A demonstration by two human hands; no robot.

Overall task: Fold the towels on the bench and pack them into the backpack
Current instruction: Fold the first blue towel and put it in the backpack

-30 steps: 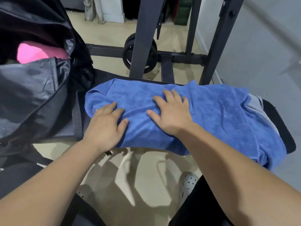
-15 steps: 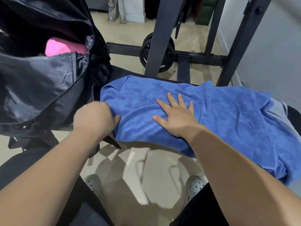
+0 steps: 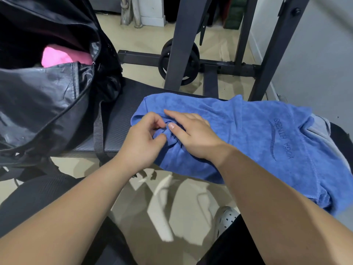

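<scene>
Pinching blue towel (image 3: 248, 134), both hands (image 3: 140, 139) (image 3: 196, 136), on bench (image 3: 118, 127)

The blue towel (image 3: 248, 134) lies bunched on the bench (image 3: 122, 127) beside the open backpack (image 3: 47, 96).
</scene>
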